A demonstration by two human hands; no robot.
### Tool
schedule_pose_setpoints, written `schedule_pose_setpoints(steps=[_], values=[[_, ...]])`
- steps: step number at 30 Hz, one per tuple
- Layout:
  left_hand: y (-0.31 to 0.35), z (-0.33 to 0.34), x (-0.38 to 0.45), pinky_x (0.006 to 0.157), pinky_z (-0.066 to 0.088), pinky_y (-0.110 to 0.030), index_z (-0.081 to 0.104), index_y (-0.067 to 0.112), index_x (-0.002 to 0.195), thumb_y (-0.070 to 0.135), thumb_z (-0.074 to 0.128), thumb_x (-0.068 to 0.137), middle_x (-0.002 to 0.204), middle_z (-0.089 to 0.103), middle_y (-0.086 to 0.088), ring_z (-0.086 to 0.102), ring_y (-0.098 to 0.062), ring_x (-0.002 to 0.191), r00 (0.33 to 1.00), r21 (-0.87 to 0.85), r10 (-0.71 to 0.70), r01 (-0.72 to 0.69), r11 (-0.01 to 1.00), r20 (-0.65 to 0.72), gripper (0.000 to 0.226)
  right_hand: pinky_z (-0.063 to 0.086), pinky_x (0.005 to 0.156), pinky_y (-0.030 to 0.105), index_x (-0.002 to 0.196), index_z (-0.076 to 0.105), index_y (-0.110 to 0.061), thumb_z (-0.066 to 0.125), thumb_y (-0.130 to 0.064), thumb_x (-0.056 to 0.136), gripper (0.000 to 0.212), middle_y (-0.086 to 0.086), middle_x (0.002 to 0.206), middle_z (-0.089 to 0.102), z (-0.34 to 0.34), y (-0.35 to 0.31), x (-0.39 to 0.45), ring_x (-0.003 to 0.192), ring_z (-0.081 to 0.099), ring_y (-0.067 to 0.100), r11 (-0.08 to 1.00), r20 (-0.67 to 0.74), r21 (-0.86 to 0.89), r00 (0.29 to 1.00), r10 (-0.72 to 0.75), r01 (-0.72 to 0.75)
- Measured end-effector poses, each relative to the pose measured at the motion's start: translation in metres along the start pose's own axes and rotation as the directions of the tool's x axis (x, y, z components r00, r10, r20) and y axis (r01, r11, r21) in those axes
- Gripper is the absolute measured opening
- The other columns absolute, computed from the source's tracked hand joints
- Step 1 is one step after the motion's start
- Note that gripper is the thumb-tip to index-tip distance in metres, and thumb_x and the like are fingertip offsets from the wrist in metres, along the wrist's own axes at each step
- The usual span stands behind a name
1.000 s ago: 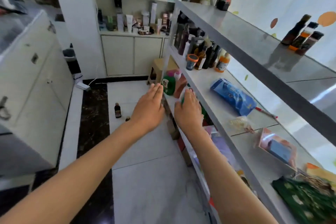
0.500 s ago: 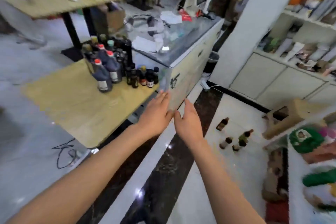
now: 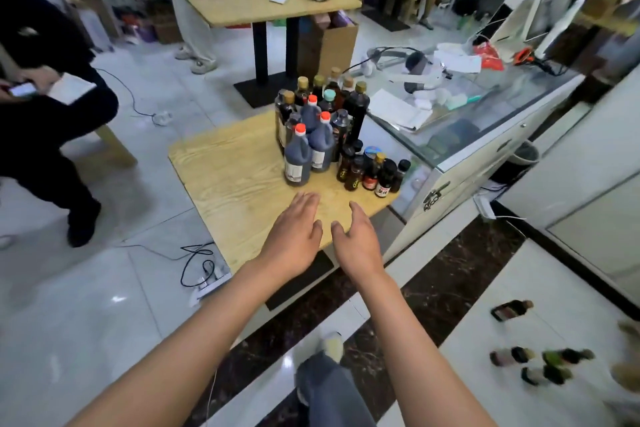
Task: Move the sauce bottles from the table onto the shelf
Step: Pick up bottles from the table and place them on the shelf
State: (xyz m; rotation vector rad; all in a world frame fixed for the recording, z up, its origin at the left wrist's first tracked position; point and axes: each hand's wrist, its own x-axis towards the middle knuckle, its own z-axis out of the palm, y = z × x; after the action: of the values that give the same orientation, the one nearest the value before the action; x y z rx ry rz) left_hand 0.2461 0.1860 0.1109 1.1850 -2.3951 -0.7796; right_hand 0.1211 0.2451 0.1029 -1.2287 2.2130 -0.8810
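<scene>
Nearest you, arms: both your bare forearms reach forward side by side over the dark marble floor strip (image 3: pixel 450 274).
Left hand: your left hand (image 3: pixel 294 239) hovers palm-down over the near edge of the light wooden square table (image 3: pixel 235 184), fingers spread loosely, holding nothing.
Right hand: your right hand (image 3: pixel 356 243) hangs just beside the left, fingers slightly curled and parted, also empty.
Gap to the task's things: the cluster of dark sauce bottles (image 3: pixel 325 135) stands upright on the table's far right part, beyond both hands and not touched by them.
Nearest bottles: the large dark jug with the red cap (image 3: pixel 298 158) is ahead of your left fingertips; the small dark bottles in a row (image 3: pixel 374 172) are ahead of your right hand.
Right side: a glass-topped white counter (image 3: pixel 485 135) stands against the table.
Floor, right: a few small bottles (image 3: pixel 533 357) lie blurred on the white tiles.
Far: a second wooden table on a black pedestal (image 3: pixel 263 3).
</scene>
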Motion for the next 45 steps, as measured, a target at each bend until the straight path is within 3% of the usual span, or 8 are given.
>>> schedule_pose_setpoints(steps=[8, 13, 17, 24, 29, 36, 41, 45], values=[[-0.003, 0.038, 0.116, 0.120, 0.015, -0.034, 0.020, 0.013, 0.152, 0.025, 0.041, 0.101, 0.160, 0.020, -0.005, 0.009, -0.016, 0.149, 0.988, 0.015, -0.077, 0.076, 0.997, 0.136, 0.056, 0.038, 0.105, 0.034, 0.146, 0.042, -0.018, 0.045, -0.024, 0.101, 0.045, 0.009, 0.147, 0.048, -0.002, 0.057, 0.114, 0.133, 0.046, 0.026, 0.982, 0.004, 0.105, 0.987, 0.160, -0.159], [-0.011, 0.066, 0.193, 0.117, 0.022, -0.032, 0.028, 0.012, 0.150, 0.022, 0.046, 0.099, 0.155, 0.031, -0.007, 0.026, -0.020, 0.143, 0.970, 0.029, -0.140, 0.137, 0.990, 0.199, 0.055, 0.049, 0.097, 0.041, 0.143, 0.047, -0.021, 0.043, -0.018, 0.102, 0.041, 0.009, 0.142, 0.052, -0.006, 0.093, 0.192, 0.116, 0.058, 0.030, 0.950, 0.030, 0.130, 0.959, 0.282, -0.284], [-0.028, 0.086, 0.224, 0.115, 0.025, -0.030, 0.037, 0.014, 0.146, 0.017, 0.049, 0.097, 0.150, 0.039, -0.004, 0.033, -0.018, 0.139, 0.971, -0.034, -0.175, 0.182, 0.983, 0.162, 0.050, 0.041, 0.107, 0.040, 0.143, 0.046, -0.022, 0.047, -0.018, 0.100, 0.043, 0.003, 0.146, 0.049, 0.000, 0.105, 0.235, 0.132, 0.047, 0.024, 0.965, 0.067, 0.093, 0.969, 0.239, -0.245], [-0.050, 0.110, 0.280, 0.105, 0.036, -0.031, 0.048, 0.010, 0.137, 0.001, 0.051, 0.092, 0.138, 0.049, -0.008, 0.047, -0.024, 0.127, 0.969, -0.179, -0.217, 0.237, 0.955, 0.122, 0.047, 0.048, 0.096, 0.044, 0.136, 0.050, -0.020, 0.055, -0.014, 0.096, 0.041, 0.006, 0.133, 0.057, 0.020, 0.101, 0.288, 0.121, 0.053, 0.027, 0.972, 0.078, -0.009, 0.969, 0.236, -0.236], [-0.061, 0.122, 0.322, 0.110, 0.036, -0.035, 0.043, 0.012, 0.143, -0.009, 0.045, 0.089, 0.143, 0.042, -0.007, 0.043, -0.022, 0.130, 0.984, -0.225, -0.129, 0.154, 0.962, 0.122, 0.058, 0.049, 0.093, 0.041, 0.141, 0.046, -0.025, 0.054, -0.014, 0.094, 0.049, 0.003, 0.139, 0.051, 0.031, 0.100, 0.309, 0.122, 0.052, 0.027, 0.959, 0.013, -0.090, 0.963, 0.269, -0.267], [-0.086, 0.137, 0.352, 0.097, 0.042, -0.041, 0.043, 0.014, 0.144, 0.005, 0.053, 0.090, 0.139, 0.044, -0.010, 0.049, -0.031, 0.119, 0.965, 0.071, 0.014, -0.034, 0.997, 0.261, 0.055, 0.046, 0.100, 0.036, 0.145, 0.047, -0.021, 0.062, -0.012, 0.090, 0.058, 0.002, 0.144, 0.051, 0.039, 0.110, 0.324, 0.127, 0.052, 0.022, 0.971, 0.049, -0.128, 0.977, 0.208, -0.201], [-0.101, 0.138, 0.347, 0.094, 0.046, -0.043, 0.053, 0.006, 0.131, 0.007, 0.065, 0.086, 0.129, 0.054, -0.011, 0.057, -0.030, 0.112, 0.974, -0.094, 0.025, -0.004, 0.996, 0.227, 0.047, 0.051, 0.088, 0.038, 0.133, 0.055, -0.019, 0.068, -0.019, 0.088, 0.047, 0.002, 0.121, 0.067, 0.048, 0.113, 0.318, 0.109, 0.062, 0.024, 0.978, -0.039, 0.011, 0.977, 0.208, -0.207], [-0.103, 0.137, 0.338, 0.096, 0.048, -0.041, 0.056, 0.004, 0.128, -0.002, 0.066, 0.083, 0.124, 0.061, -0.013, 0.061, -0.028, 0.111, 0.958, -0.225, 0.105, -0.044, 0.973, 0.267, 0.046, 0.047, 0.082, 0.027, 0.129, 0.058, -0.020, 0.069, -0.016, 0.088, 0.043, 0.002, 0.115, 0.068, 0.052, 0.119, 0.302, 0.105, 0.062, 0.021, 0.971, -0.078, 0.091, 0.970, 0.230, -0.223]])
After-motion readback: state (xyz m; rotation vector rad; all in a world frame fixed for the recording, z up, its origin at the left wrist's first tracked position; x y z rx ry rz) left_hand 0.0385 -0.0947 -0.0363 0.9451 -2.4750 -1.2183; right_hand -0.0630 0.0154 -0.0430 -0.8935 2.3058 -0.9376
